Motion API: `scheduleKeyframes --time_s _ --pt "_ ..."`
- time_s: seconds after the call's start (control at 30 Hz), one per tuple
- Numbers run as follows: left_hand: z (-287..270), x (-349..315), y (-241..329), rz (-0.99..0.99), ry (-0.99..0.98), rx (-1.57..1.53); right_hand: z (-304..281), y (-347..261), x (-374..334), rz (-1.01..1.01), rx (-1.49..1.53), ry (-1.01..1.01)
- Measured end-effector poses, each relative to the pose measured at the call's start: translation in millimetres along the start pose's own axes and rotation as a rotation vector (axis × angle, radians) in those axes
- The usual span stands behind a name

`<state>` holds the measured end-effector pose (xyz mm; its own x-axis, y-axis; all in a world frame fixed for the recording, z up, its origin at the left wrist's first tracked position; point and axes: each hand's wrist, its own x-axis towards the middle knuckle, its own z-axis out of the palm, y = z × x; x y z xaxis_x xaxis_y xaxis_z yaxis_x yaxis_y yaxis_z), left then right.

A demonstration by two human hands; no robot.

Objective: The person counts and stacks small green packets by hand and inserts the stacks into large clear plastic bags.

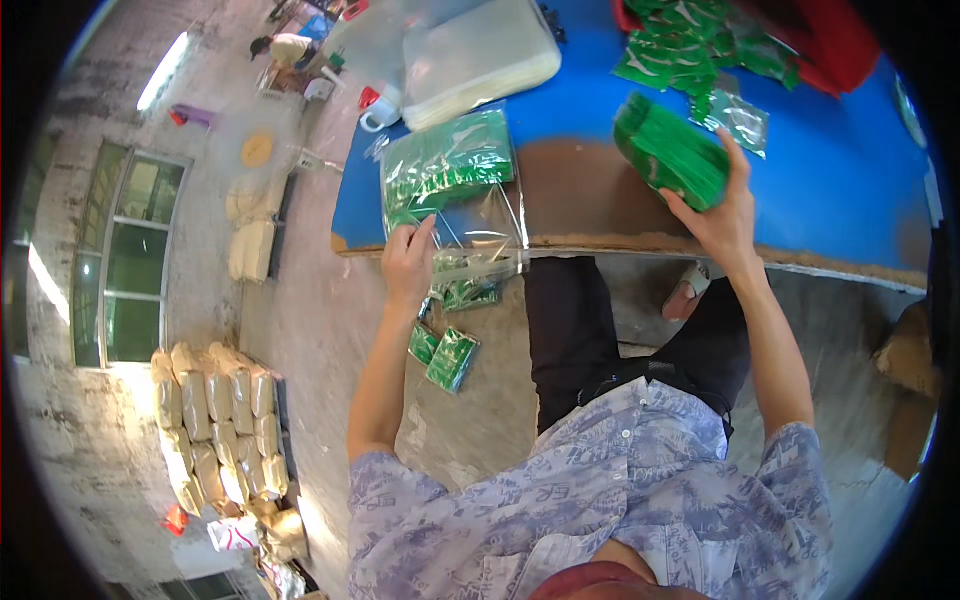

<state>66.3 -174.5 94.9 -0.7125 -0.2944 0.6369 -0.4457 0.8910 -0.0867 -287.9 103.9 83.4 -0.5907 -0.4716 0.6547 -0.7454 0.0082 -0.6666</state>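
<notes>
My right hand (725, 205) grips a thick stack of green packets (672, 152) above the table, thumb on the near side and fingers on the far side. At the table's left end lies a clear plastic bag (485, 215) with green packets (450, 160) in its far part. The bag's near end hangs over the table edge. My left hand (409, 258) pinches the left side of this bag, its fingers closed on the film.
Clear bags (483, 60) lie piled at the back of the blue table (585, 95), beside a white and red jug (379, 108). Loose green packets (690, 45) spill near a red container (840, 45). Filled green packs (453, 358) lie on the floor. Wrapped bundles (215, 420) stand left.
</notes>
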Motion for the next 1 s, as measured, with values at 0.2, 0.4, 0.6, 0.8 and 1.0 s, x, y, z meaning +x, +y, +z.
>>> scheduleKeyframes --time_s 0.2,0.4,0.6,0.8,1.0 --pt "26 43 106 -0.036 -0.084 -0.241 -13 -21 18 0.148 0.21 0.008" --pt "38 87 150 -0.189 -0.154 -0.363 1 -31 15 0.6 0.881 0.048" --pt "1 109 148 -0.445 -0.145 -0.363 11 -39 21 0.942 0.897 -0.908" --pt "5 112 146 -0.321 -0.055 -0.331 64 -36 33 1.104 1.024 -0.727" --pt "-8 118 150 -0.241 0.04 -0.302 93 -72 22 1.012 1.114 -0.672"
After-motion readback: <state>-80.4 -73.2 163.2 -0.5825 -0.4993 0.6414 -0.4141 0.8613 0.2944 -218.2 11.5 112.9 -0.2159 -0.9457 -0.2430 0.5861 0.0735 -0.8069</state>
